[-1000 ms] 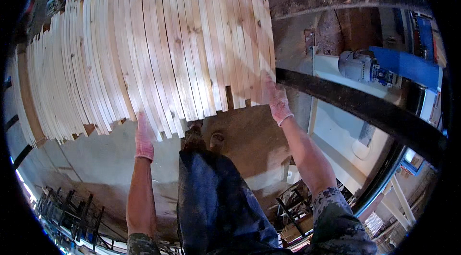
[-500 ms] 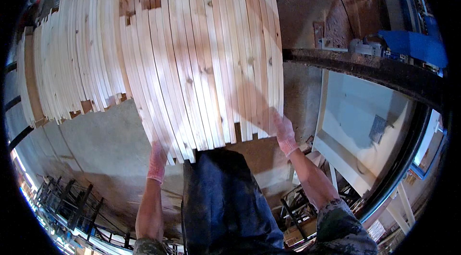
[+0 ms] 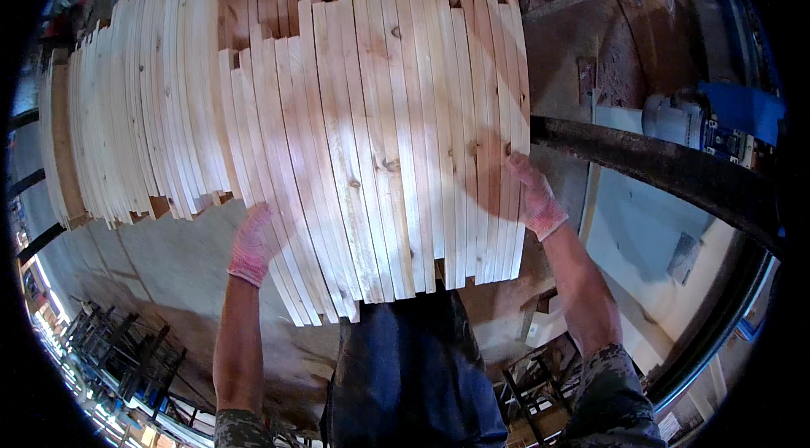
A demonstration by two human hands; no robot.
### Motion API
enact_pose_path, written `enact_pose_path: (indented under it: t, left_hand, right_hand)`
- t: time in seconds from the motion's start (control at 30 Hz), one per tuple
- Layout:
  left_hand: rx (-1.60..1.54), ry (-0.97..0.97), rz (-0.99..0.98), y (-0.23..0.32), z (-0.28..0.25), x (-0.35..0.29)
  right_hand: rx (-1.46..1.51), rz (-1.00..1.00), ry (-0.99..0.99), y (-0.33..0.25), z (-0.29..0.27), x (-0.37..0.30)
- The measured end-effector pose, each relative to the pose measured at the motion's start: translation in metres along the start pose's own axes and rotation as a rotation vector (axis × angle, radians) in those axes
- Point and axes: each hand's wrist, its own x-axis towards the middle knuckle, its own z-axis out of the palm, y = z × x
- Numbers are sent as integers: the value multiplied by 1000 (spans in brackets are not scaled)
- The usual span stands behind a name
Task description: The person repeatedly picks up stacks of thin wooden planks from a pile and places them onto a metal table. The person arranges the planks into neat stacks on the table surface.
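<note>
A wide layer of pale wooden strips (image 3: pixel 371 153) lies side by side in front of me, its near ends uneven and reaching over my dark apron (image 3: pixel 413 364). My left hand (image 3: pixel 252 241), in a pinkish knit glove, is closed against the layer's left edge. At the right edge, my right hand (image 3: pixel 537 197), gloved alike, holds the outer strip with bent fingers. The strips are between the two hands. Some fingertips are hidden at the sides or under the wood.
More stacked strips (image 3: pixel 143 110) stand to the left. A dark metal beam (image 3: pixel 658 170) runs off to the right above a pale panel (image 3: pixel 633 220). Blue machinery (image 3: pixel 742 110) is at the far right, and black metal frames (image 3: pixel 118 355) are at the lower left.
Both hands have moved farther forward along the sides of the layer and a little apart. The whole view has shifted, so strips and beam appear lower and more to the right.
</note>
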Motion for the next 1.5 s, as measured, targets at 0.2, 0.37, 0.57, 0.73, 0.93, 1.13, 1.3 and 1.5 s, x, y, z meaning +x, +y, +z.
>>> enact_pose_path:
  t: [0.2, 0.37, 0.57, 0.73, 0.93, 1.13, 1.3, 1.5]
  left_hand:
    - [-244, -163, -90, -14, -16, -13]
    - [-101, -160, -47, -35, -30, -79]
    - [-209, -197, -99, -54, -56, -160]
    - [-364, -196, -199, -50, -82, -215]
    - [-207, -206, -164, -46, -109, -245]
    - [-221, -250, -163, -44, -151, -198]
    - [11, -285, -6, 10, -184, -183]
    - [207, -302, 395, 87, -202, -157]
  right_hand:
    - [118, 12, -87, 12, -8, -13]
    - [165, 53, -126, 26, 11, -79]
    - [-84, 116, 19, 65, -10, -144]
    - [-32, 164, -40, 96, -8, -177]
    - [-26, 78, -101, 101, 26, -217]
    - [-11, -23, -80, 99, 63, -235]
    - [29, -256, -167, 128, 79, -225]
    - [103, -537, -161, 126, 81, -226]
